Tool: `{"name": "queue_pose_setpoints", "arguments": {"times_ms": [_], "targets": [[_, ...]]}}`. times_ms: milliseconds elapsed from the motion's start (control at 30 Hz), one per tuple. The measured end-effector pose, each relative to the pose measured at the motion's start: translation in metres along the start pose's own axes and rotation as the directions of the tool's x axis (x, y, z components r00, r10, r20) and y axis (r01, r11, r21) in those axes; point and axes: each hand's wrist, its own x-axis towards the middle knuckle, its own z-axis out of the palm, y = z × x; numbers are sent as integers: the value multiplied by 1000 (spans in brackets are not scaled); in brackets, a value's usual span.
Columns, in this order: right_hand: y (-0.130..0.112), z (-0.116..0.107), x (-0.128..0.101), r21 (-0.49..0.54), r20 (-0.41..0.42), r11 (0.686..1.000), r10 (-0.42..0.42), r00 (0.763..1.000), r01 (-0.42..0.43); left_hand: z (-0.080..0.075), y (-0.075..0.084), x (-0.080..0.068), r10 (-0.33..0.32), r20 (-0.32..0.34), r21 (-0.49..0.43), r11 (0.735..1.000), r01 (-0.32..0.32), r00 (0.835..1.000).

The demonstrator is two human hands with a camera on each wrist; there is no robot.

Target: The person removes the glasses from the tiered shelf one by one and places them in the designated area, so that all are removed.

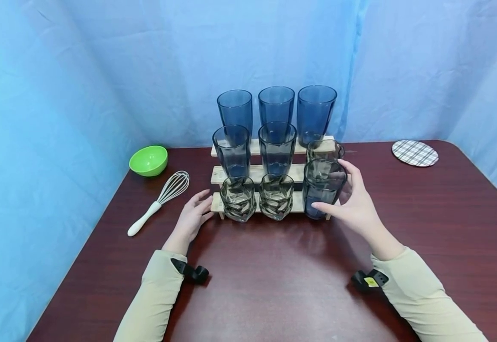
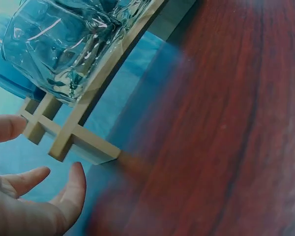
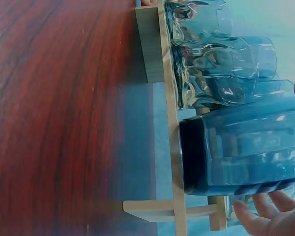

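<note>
A three-tier wooden rack (image 1: 298,202) holds several glasses. My right hand (image 1: 357,209) grips a tall blue drinking glass (image 1: 317,202) at the right end of the lowest tier, thumb in front and fingers around its far side. Upright, that glass has its base right at the slat (image 3: 174,147) in the right wrist view. Behind it, partly hidden, is a short smoky glass (image 1: 317,147) on the middle tier. Two short faceted glasses (image 1: 238,202) stand to its left. My left hand (image 1: 190,216) is at the rack's left end, fingers loosely bent, a fingertip close to the wood.
Two tall glasses (image 1: 233,154) stand on the middle tier and three blue glasses (image 1: 276,105) on the top one. Left of the rack are a green bowl (image 1: 148,161) and a whisk (image 1: 158,202). A checked round coaster (image 1: 415,153) lies at the far right.
</note>
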Motion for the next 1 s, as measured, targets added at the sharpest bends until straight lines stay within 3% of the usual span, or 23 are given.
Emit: {"name": "queue_pose_setpoints", "arguments": {"times_ms": [233, 467, 633, 800, 1000], "targets": [[3, 2, 2, 36, -51, 999, -26, 998, 27, -1, -7, 8, -8, -5, -33, 999, 8, 1000], [5, 3, 5, -37, -59, 999, -20, 998, 18, -7, -10, 12, -2, 13, -83, 997, 3, 1000], [8, 6, 5, -46, -55, 998, -33, 998, 31, -14, -14, 9, 29, 78, -58, 998, -25, 997], [9, 8, 2, -31, -57, 998, -60, 997, 58, -22, -21, 7, 77, 183, -22, 997, -75, 980], [7, 6, 1, -81, -60, 996, -29, 998, 24, -24, -25, 8, 92, 189, -46, 995, -85, 978]]}}
